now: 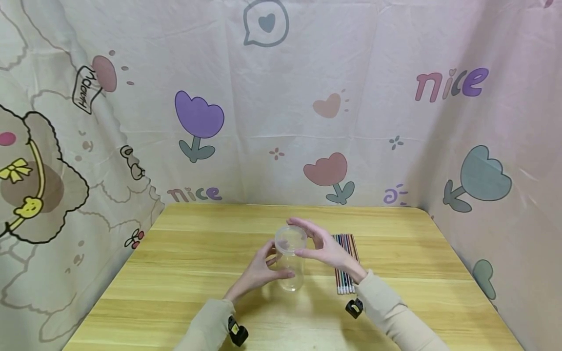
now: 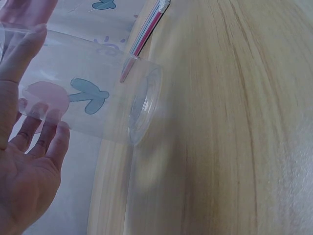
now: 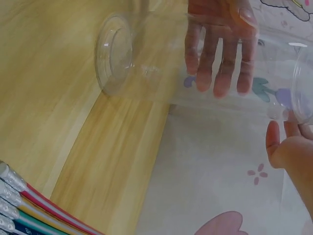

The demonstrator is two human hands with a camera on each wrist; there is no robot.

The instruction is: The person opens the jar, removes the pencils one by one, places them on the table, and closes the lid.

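A clear plastic jar (image 1: 291, 275) with a translucent lid (image 1: 291, 239) stands upright over the middle of the table. Low on its left side, my left hand (image 1: 256, 270) holds it, thumb at the front and fingers behind. My right hand (image 1: 322, 246) grips around the lid's rim from the right, its thumb at the near side. The left wrist view has the jar's round base (image 2: 145, 105) close to the tabletop. Through the clear wall in the right wrist view, the left hand's fingers (image 3: 222, 63) show.
Right of the jar, a row of several striped pencils (image 1: 345, 263) lies side by side on the wooden table (image 1: 175, 273), erasers toward me. A printed cloth (image 1: 272, 97) hangs behind the table and along both sides.
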